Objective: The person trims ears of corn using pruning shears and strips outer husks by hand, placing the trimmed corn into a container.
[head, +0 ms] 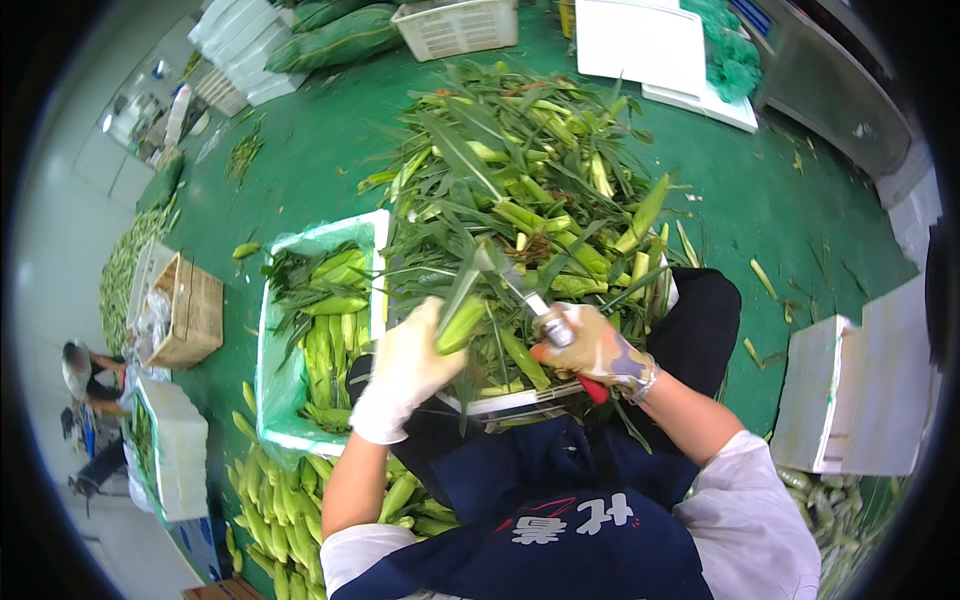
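Observation:
My left hand [412, 360], in a white glove, grips a green ear of corn in its husk [461, 326], with long leaves at its upper end. In my right hand [596, 341], gloved in a patterned work glove, is a cutting tool [553, 324] with a metal body and a red handle; its exact kind is blurred. The tool's front end lies to the right of the ear, apart from my left hand. Beneath both hands spreads a heap of cut husks, stalks and leaves [525, 202], piled over a white-rimmed container [517, 399] between my knees.
A green-lined foam box [382, 247] with husked corn stands at my left. More ears [277, 495] lie below it. Foam boxes [810, 397] stand at the right. Another person [94, 375] is at the far left, near a plastic crate [199, 315].

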`<state>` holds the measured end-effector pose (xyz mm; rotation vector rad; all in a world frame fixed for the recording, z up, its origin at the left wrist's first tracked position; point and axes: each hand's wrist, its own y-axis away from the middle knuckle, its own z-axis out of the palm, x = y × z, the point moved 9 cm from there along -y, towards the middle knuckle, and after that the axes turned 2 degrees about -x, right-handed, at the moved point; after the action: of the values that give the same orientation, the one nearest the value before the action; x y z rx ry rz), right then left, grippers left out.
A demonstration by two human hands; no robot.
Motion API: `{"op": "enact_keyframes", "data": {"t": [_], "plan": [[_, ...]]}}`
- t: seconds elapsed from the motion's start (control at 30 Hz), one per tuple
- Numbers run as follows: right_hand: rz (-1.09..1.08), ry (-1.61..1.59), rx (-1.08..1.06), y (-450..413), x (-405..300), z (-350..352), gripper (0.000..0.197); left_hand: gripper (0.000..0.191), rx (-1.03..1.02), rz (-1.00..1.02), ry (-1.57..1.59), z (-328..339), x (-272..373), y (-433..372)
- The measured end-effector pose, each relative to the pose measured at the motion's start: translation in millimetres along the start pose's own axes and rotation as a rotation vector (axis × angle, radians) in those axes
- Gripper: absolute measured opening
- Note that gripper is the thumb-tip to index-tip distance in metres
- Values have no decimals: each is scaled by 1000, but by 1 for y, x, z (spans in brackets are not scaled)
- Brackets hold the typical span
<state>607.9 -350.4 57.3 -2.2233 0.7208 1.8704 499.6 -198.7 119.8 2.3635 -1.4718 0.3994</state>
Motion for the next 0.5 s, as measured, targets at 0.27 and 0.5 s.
{"op": "enact_keyframes", "data": {"t": [0.27, 0.5], "plan": [[106, -263, 36, 16, 74, -1, 33, 72, 555, -964, 584, 4, -358, 327], [408, -236, 43, 3, 97, 25, 27, 42, 754, -1434, -688, -62, -429, 499]]}}
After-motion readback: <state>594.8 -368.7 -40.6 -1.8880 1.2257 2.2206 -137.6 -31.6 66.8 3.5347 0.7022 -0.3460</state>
